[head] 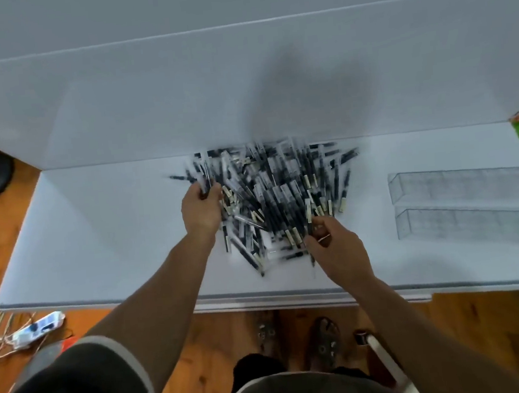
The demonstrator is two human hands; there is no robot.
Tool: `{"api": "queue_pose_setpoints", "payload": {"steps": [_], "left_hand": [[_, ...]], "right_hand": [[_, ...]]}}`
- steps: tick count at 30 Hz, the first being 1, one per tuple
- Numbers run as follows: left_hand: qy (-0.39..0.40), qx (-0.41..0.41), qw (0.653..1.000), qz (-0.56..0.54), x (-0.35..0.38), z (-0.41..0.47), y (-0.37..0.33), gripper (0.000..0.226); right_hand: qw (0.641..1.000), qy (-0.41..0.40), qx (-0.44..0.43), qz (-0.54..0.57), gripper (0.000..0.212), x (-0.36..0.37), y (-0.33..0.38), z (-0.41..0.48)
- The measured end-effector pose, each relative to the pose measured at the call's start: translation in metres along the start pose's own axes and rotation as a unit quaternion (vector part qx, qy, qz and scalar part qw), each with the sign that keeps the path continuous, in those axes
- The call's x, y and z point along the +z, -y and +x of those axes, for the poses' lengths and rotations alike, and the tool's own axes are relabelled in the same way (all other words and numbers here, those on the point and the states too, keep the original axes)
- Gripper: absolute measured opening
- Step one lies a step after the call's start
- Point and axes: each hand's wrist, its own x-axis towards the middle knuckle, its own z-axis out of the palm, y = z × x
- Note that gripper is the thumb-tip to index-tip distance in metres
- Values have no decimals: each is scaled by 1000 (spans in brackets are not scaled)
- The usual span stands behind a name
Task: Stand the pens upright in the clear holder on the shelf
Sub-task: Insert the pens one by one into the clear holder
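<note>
Heap of black plastic pens point(278, 194) lies mid-rear on the white desk point(98, 243). At its left side the left hand point(201, 210) grasps several; at its near side the right hand point(336, 246) grasps some. Two clear rectangular holders point(469, 185) lie by the right edge.

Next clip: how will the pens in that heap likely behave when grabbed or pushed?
The pens look like slim, stiff, round barrels, so loose ones would probably roll on the smooth white table. They lie criss-crossed, so pulling some out likely drags neighbours along. Each seems light: the left hand grips several at once.
</note>
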Motion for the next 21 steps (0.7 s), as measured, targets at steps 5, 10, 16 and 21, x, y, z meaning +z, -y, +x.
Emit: {"api": "queue_pose_setpoints", "payload": {"steps": [5,10,16,21], "left_hand": [[29,25,995,-87,1,3,-12,18],[118,34,984,-131,11,-3,-25,23],[245,36,958,-143,51,-23,-38,22],[340,32,928,-146,91,-61,-51,22]], "right_hand": [[1000,-5,2,3,39,-2,0,5],[999,-33,9,13,36,-13,6,3],[992,-118,22,39,24,-50,5,-7],[982,-179,51,44,20,-86,-6,-24]]}}
